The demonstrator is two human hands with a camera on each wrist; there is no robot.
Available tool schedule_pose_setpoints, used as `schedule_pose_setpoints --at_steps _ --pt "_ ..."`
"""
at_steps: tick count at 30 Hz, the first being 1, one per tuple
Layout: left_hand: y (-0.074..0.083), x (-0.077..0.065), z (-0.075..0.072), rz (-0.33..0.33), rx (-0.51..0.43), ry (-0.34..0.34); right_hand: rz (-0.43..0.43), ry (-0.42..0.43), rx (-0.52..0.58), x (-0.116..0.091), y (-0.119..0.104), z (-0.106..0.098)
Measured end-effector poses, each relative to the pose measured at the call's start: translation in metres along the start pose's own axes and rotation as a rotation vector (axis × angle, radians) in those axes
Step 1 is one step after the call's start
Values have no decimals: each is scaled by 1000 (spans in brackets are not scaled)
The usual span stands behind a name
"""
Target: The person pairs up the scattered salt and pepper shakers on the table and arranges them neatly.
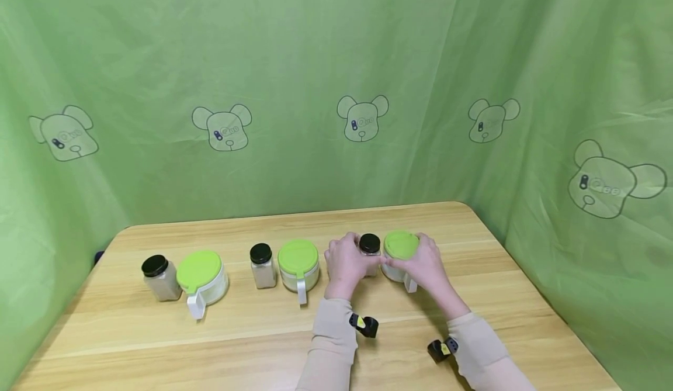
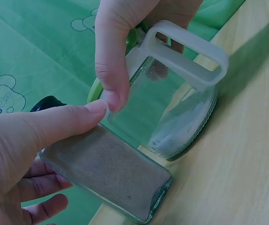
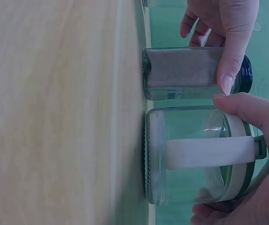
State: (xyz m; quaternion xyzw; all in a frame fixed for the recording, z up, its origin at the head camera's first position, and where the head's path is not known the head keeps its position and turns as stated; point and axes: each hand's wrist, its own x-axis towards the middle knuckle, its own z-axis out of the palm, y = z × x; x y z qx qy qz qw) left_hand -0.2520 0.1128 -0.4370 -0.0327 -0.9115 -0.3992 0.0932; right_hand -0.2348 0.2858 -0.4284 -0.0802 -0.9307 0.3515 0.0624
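At the right of the row, my left hand (image 1: 346, 263) grips a square glass jar (image 3: 186, 68) with a black lid (image 1: 370, 244), filled with grey-brown powder. Its thumb lies along the front face, with the fingers behind. Close beside it, my right hand (image 1: 423, 263) holds a round glass seasoning pot (image 2: 172, 112) with a green lid (image 1: 401, 245) and a white handle (image 3: 209, 153), thumb on one side and fingers on the other. Some white grains lie inside the pot. Both containers stand upright on the table, and my two thumbs nearly meet between them.
On the wooden table (image 1: 236, 350), another black-lidded jar (image 1: 264, 271) and green-lidded pot (image 1: 298, 259) stand mid-row. A similar jar (image 1: 162, 280) and pot (image 1: 201, 274) stand at the left. A green curtain (image 1: 294, 46) with bear faces hangs behind and at the sides.
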Motion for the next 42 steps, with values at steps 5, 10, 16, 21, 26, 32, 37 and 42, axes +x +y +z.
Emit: schedule_pose_setpoints --at_steps 5,10,16,21,26,32,37,42 --pt "-1 0 1 9 -6 -19 1 1 -30 -3 -2 -1" --pt "0 1 -1 10 -10 -37 -5 1 -48 -3 -2 -1" --pt "0 2 -2 11 -20 -49 -8 -7 -67 -2 0 -1" --pt "-2 2 -2 15 -22 -57 -13 -15 -79 -2 -1 -2" --pt "-3 3 -5 14 -37 -65 -15 -33 -92 -2 -4 -2" --pt "-2 4 -12 28 -86 -55 -36 -82 -102 0 -5 -4" --pt "5 5 -15 63 -115 -50 -54 -129 -60 4 -1 -12" --pt "13 5 -17 105 -110 -54 -87 -133 -22 6 2 -26"
